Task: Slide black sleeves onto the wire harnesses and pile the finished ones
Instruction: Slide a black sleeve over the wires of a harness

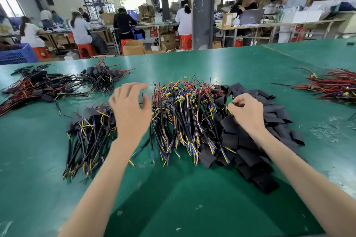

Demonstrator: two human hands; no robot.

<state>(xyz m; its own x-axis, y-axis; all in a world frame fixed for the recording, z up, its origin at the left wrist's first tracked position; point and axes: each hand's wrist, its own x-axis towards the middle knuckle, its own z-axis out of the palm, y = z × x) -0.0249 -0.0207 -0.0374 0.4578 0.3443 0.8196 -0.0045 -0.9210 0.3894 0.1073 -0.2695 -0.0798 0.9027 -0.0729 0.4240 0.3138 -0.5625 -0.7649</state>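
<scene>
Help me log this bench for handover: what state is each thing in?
left hand: open, fingers spread, holding nothing.
right hand: pinching a small green board.
bare harnesses: unsleeved, heaped mid-table.
black sleeves: loose, heaped on the right.
sleeved harnesses: finished, piled on the left.
red wire bundle: lying far right, no sleeves visible.

The counter (192,188) top is a green rubbery-looking mat, smooth with a soft sheen where the light hits it, and scuffed and flecked with whitish bits on the right. The black sleeves (269,121) look dead matt, thin and floppy, like flattened plastic tubing. The wire harnesses (183,121) have smooth, slightly glossy plastic insulation. Behind them: shiny red plastic stools (86,50), dull brown cardboard boxes (133,47) and a blue plastic crate (17,54).
</scene>
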